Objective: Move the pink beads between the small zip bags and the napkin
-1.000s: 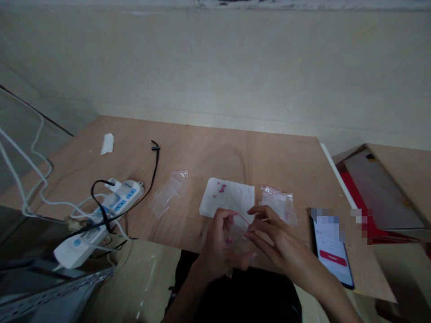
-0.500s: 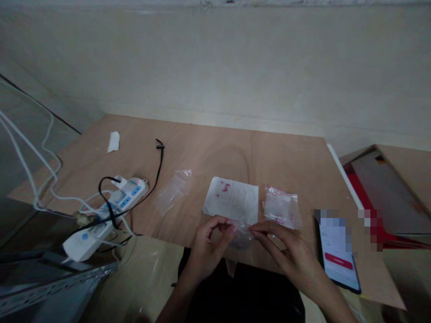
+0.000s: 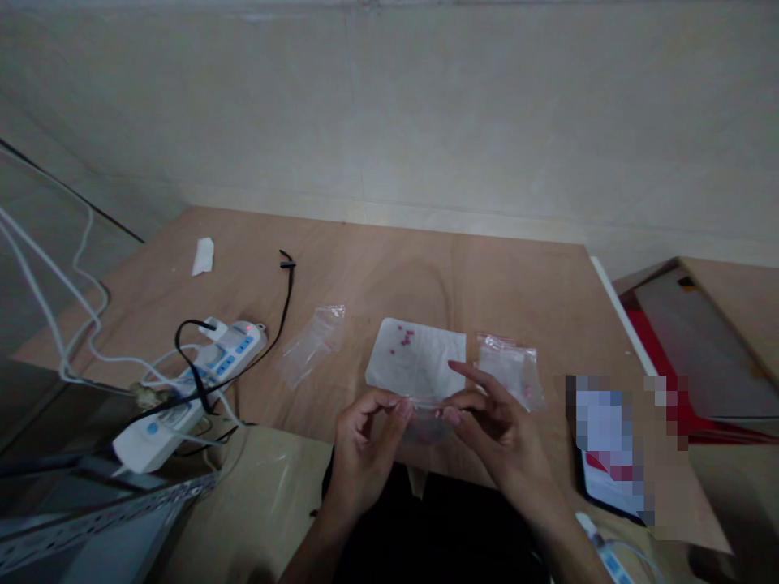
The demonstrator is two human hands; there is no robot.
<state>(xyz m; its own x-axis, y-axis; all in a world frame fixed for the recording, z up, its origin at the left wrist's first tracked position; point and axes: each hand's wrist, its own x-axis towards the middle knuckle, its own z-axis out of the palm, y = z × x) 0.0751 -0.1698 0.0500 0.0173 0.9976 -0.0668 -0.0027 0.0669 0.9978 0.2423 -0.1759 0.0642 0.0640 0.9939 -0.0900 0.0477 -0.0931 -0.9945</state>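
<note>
Between my hands, at the near edge of the table, is a small clear zip bag [image 3: 429,426]. My left hand [image 3: 370,442] pinches its upper left corner between thumb and fingers. At the upper right corner, the thumb and a finger of my right hand [image 3: 502,434] pinch the bag, the index finger stretched out above. The bag's contents are too dim to make out. Just beyond lies a white paper sheet [image 3: 419,353] with several small red pieces [image 3: 406,337] on its upper left part. Right of the sheet lie clear zip bags [image 3: 508,369] with some red bits.
More clear bags [image 3: 313,341] lie left of the paper. A power strip [image 3: 200,389] with tangled cables sits at the left, a white scrap [image 3: 203,255] behind it. To the right are a phone [image 3: 608,487], partly blurred out, and a red box [image 3: 654,357].
My right hand has shifted slightly left along the bag's top, and its index finger has lifted and straightened. My left hand still pinches the other corner. The view has moved slightly.
</note>
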